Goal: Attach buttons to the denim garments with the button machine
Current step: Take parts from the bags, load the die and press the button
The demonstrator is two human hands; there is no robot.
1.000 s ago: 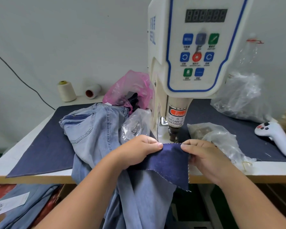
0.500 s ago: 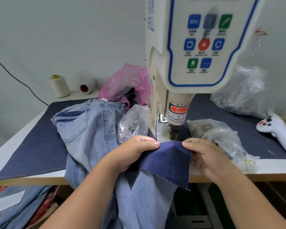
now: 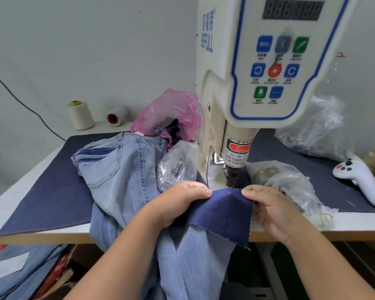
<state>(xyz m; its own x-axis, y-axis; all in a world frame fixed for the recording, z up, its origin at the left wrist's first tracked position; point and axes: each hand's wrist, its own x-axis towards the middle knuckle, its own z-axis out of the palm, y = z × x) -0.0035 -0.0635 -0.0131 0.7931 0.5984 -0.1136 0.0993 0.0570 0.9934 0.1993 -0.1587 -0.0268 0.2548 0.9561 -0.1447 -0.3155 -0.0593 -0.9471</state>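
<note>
A dark blue denim piece (image 3: 224, 210) is stretched flat just in front of the white button machine (image 3: 253, 68). Its far edge lies under the machine's brass punch head (image 3: 231, 177), and a red light dot shows on the cloth. My left hand (image 3: 178, 201) pinches the piece's left edge. My right hand (image 3: 268, 207) pinches its right edge. Light blue jeans (image 3: 119, 169) lie on the table to the left and hang over the front edge under the dark piece.
A clear bag of metal buttons (image 3: 178, 165) and a pink bag (image 3: 171, 113) sit left of the machine. Clear bags (image 3: 288, 182) and a white handheld controller (image 3: 362, 180) lie to the right. Two thread cones (image 3: 80, 114) stand at the back left. More denim (image 3: 20, 269) lies below the table.
Both hands have held the dark denim piece throughout, easing its far edge slightly further under the punch head. The red dot now shows on the cloth. The camera view shifted.
</note>
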